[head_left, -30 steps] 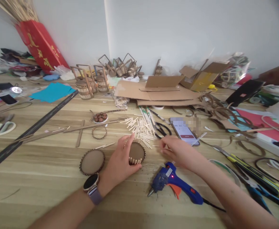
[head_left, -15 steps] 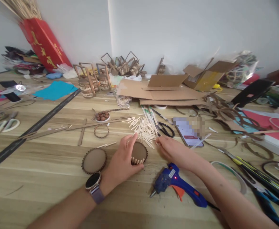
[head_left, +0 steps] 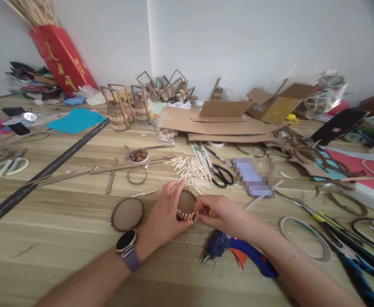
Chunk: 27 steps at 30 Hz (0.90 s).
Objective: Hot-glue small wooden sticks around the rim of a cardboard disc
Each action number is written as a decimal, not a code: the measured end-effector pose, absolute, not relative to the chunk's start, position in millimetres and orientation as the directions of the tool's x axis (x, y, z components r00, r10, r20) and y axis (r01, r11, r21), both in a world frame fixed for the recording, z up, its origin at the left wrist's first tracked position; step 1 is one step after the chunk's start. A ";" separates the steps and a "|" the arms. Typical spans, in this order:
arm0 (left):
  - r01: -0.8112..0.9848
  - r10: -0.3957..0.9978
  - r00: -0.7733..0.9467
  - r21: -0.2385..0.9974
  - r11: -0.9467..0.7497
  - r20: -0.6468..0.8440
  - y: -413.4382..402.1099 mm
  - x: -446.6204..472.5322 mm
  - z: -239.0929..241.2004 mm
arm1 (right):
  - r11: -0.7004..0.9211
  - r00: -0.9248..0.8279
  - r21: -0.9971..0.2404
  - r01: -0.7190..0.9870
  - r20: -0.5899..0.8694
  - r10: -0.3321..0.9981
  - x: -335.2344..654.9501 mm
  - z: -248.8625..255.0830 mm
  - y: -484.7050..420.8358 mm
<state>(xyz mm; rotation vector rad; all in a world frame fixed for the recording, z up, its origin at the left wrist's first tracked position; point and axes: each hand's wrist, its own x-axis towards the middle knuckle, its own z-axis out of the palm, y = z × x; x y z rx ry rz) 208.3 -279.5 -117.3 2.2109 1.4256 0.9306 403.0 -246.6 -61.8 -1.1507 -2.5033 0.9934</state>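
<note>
My left hand (head_left: 162, 209) is curled around a small round cardboard base (head_left: 186, 200) with short wooden sticks (head_left: 185, 216) standing along its near rim. Thumb and fingers grip it from the left. At the base's right edge, my right hand (head_left: 220, 212) pinches a short stick (head_left: 197, 216), mostly covered by the fingertips. A second round base (head_left: 128, 214) with a notched dark rim lies to the left. Just behind is a loose pile of cut sticks (head_left: 195, 172). A blue glue gun (head_left: 219, 245) lies under my right forearm, its nozzle pointing left.
Black-handled scissors (head_left: 222, 175) and a phone (head_left: 254, 177) lie behind my right hand. A bowl of brown beads (head_left: 138, 155) stands beyond the bases. Cardboard sheets (head_left: 215, 123) and little lidded baskets (head_left: 118, 117) line the back. Yellow-black cutters (head_left: 343, 230) are at right.
My right hand has moved left and nearer, from beside the stick pile to the right edge of the held base. My left hand stays on the base.
</note>
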 end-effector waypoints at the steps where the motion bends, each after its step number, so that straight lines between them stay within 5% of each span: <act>1: 0.670 0.901 0.278 0.604 -0.431 0.334 -279.4 208.4 -117.0 | 0.471 -0.671 -0.651 0.595 -0.081 0.737 402.4 -62.5 -246.8; 27: 0.663 0.912 0.269 0.627 -0.408 0.309 -280.6 208.3 -114.1 | 0.616 -0.742 -0.555 0.559 -0.001 0.671 398.1 -65.4 -250.9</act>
